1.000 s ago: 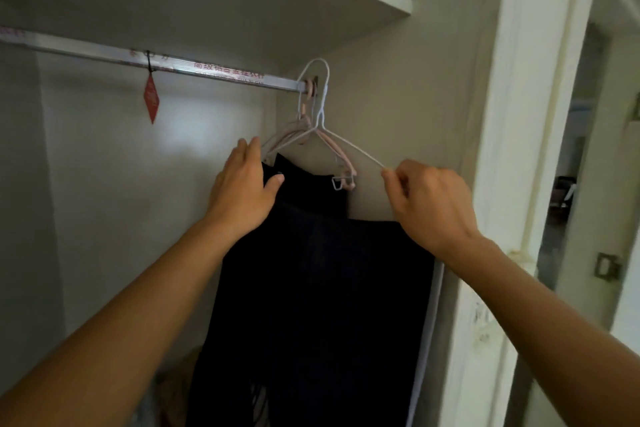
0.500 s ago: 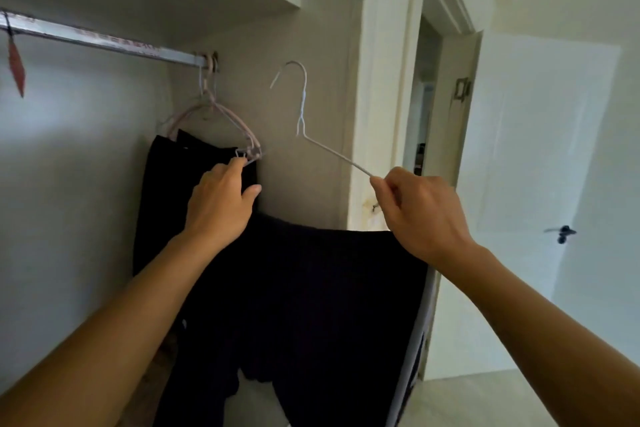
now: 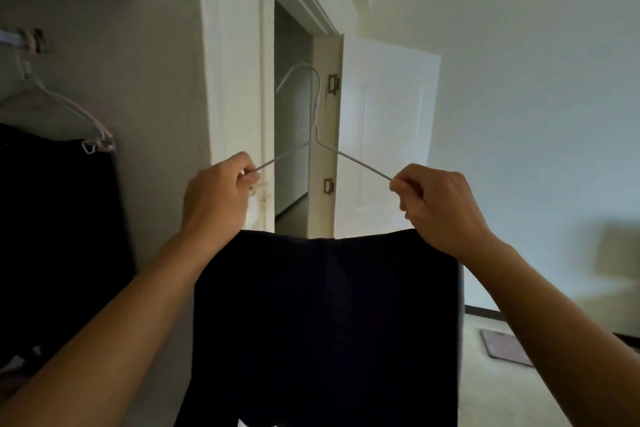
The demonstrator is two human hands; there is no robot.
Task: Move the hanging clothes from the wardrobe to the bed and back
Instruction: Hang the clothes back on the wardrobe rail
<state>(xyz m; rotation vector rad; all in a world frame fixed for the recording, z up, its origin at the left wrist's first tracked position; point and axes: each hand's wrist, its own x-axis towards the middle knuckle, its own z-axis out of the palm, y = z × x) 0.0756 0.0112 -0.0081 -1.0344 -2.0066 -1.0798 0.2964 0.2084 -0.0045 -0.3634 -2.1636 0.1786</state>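
While each hand, left hand (image 3: 216, 191), right hand (image 3: 438, 204), pinches the thin wire hanger (image 3: 313, 135), soft dark pants (image 3: 325, 322) hang folded, bottom cut off.

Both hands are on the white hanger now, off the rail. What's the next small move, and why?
Probably carry it away from the wardrobe toward the bed, which is not in view. The left hand and right hand each pinch an end of the white wire hanger, and the dark garment hangs free.

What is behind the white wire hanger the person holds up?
Behind the white wire hanger stands a white door frame, a dark doorway gap and an open white door with two hinges. The dark garment draped over it hides the floor below.
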